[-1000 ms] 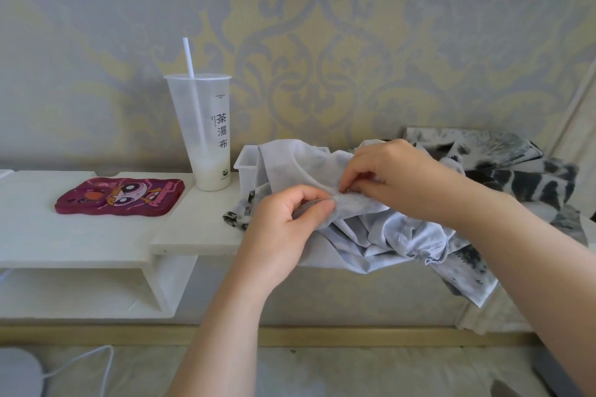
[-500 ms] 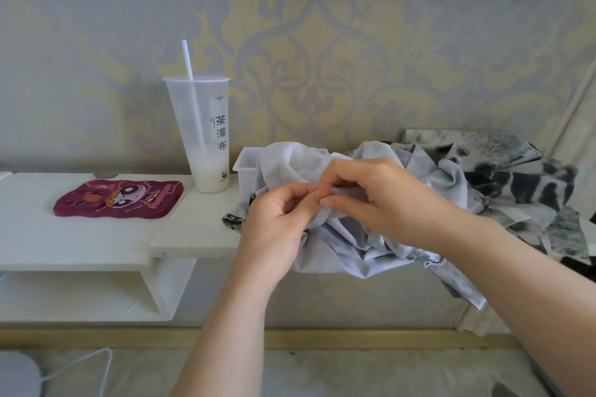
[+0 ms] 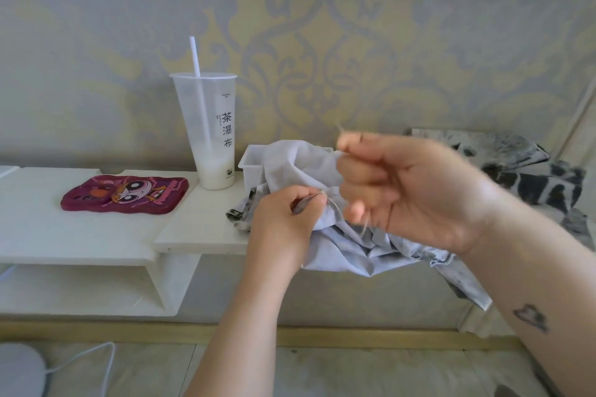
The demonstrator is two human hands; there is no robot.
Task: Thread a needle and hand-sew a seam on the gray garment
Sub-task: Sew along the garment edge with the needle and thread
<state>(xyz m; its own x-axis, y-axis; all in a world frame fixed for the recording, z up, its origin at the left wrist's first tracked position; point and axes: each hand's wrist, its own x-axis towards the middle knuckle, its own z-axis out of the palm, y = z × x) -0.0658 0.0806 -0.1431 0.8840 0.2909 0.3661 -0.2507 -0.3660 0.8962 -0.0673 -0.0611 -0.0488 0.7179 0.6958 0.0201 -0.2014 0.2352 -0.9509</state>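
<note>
The gray garment (image 3: 354, 245) lies bunched on the right end of the white shelf (image 3: 200, 229) and hangs over its front edge. My left hand (image 3: 287, 222) pinches a fold of the cloth between thumb and fingers. My right hand (image 3: 403, 187) is raised above and to the right of it, blurred, with thumb and forefinger pinched together; a thin tip, apparently the needle (image 3: 341, 129), sticks up from them. A pale thread (image 3: 335, 206) runs from the pinched fold down under my right hand.
A tall plastic cup (image 3: 209, 138) with a straw stands at the wall. A red cartoon phone case (image 3: 125, 193) lies left of it. A white box (image 3: 253, 167) sits behind the garment, patterned black-and-white cloth (image 3: 532, 180) to the right. A white cable (image 3: 96, 364) lies on the floor.
My right hand has lifted up and away to the right from the fold, drawing thread out of the cloth. My left hand stays on the fold, slightly lower.
</note>
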